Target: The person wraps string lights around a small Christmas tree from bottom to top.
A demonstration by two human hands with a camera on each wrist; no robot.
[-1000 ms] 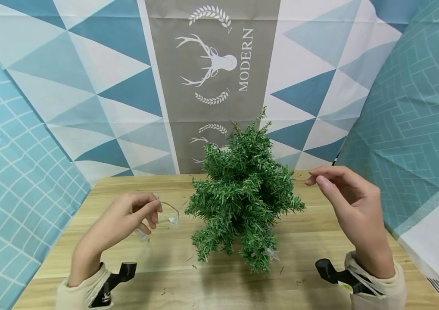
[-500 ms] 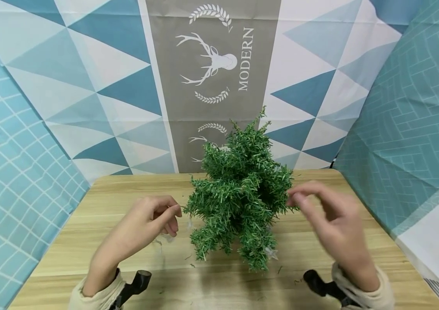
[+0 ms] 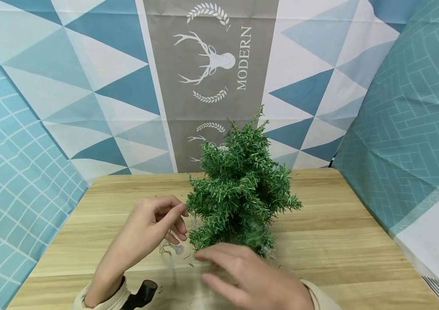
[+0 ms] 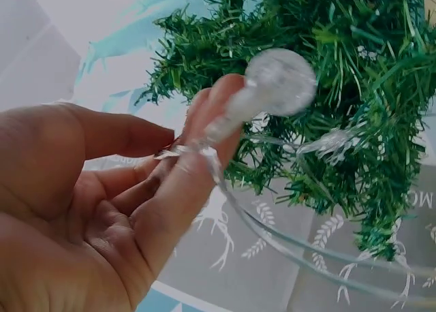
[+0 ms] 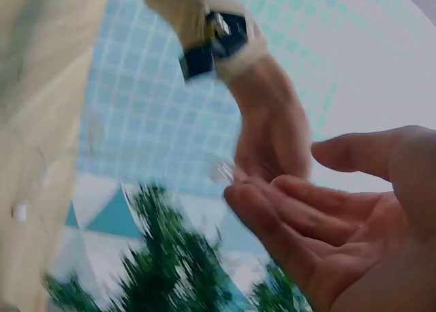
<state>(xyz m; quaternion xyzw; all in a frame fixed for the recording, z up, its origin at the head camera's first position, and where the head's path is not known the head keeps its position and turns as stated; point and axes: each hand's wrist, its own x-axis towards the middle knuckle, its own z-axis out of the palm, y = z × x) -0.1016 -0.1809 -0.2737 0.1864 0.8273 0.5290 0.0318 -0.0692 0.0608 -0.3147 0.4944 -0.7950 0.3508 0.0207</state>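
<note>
One limp-looking clear wire [image 4: 236,206] beside the bushy green tree [image 3: 240,189] suits our left hand [image 3: 155,221] pinching near its round bulb [image 4: 281,82]; our right hand [image 3: 248,273] gapes.

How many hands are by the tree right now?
2. The left hand is at the tree's left side, its fingers pinching clear wire; the right hand is low in front of the tree. No others show.

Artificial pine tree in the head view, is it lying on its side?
No, the artificial pine tree stands upright, wide below and narrowing toward its top.
</note>
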